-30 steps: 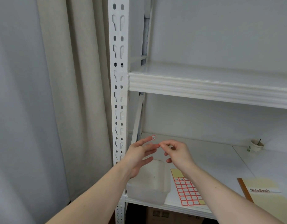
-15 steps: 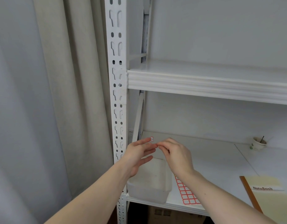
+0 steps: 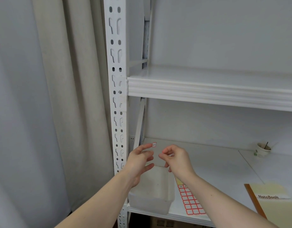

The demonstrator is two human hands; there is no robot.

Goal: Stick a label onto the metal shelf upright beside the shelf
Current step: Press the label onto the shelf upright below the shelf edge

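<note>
A: We note the label (image 3: 154,144), a small white square with a red border, sitting on the tip of the left hand (image 3: 138,162)'s forefinger. Fingers straight, relaxed; nothing is pinched.

B: So it hangs by its own glue only. The right hand (image 3: 176,159) is just beside it, fingers curled in, thumb near forefinger, and we see nothing held there.

A: The metal shelf upright (image 3: 117,96) stands to the left of both hands, apart from them, not yet touched.

B: Risks, as we judge them. One: the label drops off the fingertip on the way over, or folds on itself, since only a corner seems stuck.

A: Two: the upright is full of keyhole slots (image 3: 118,120). If we press over a slot, the label bridges a gap and bonds poorly.

B: Three: it clings to the finger harder than to the painted metal and lifts away again.

A: If it falls, it may land in the clear plastic bin (image 3: 151,198) below, beside the label sheet (image 3: 191,203).
</note>
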